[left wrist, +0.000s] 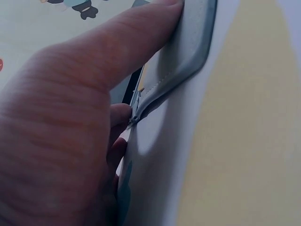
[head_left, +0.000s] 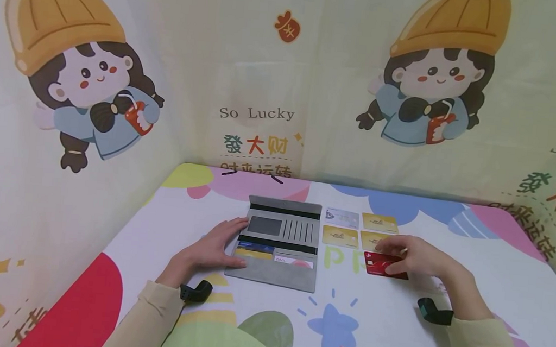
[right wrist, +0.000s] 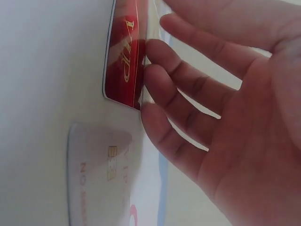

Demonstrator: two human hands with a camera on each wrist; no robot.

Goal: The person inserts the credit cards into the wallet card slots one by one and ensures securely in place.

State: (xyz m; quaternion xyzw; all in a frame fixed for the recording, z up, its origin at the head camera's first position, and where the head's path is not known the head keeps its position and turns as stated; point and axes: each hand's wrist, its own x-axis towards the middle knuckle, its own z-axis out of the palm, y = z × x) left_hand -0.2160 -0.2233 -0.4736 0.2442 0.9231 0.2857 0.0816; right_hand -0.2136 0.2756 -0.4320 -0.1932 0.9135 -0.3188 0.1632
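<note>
A grey wallet (head_left: 269, 280) lies unfolded on the table, with several cards in its lower slots. My left hand (head_left: 213, 244) rests along its left side, the thumb lying over the lower flap, as the left wrist view also shows. My right hand (head_left: 428, 259) is over a red card (head_left: 380, 264). Its fingertips touch or nearly touch the card's edge in the right wrist view, fingers loosely bent. The red card looks flat on the table. Beside it there lies a pale card (right wrist: 99, 174), mostly hidden by my right arm in the head view.
Above the red card lie a silver card (head_left: 342, 218) and three gold cards, one gold card (head_left: 340, 236) nearest the wallet. The right hand partly covers another. A patterned cloth (head_left: 334, 330) covers the table, and printed curtains (head_left: 324, 90) stand behind and to the left.
</note>
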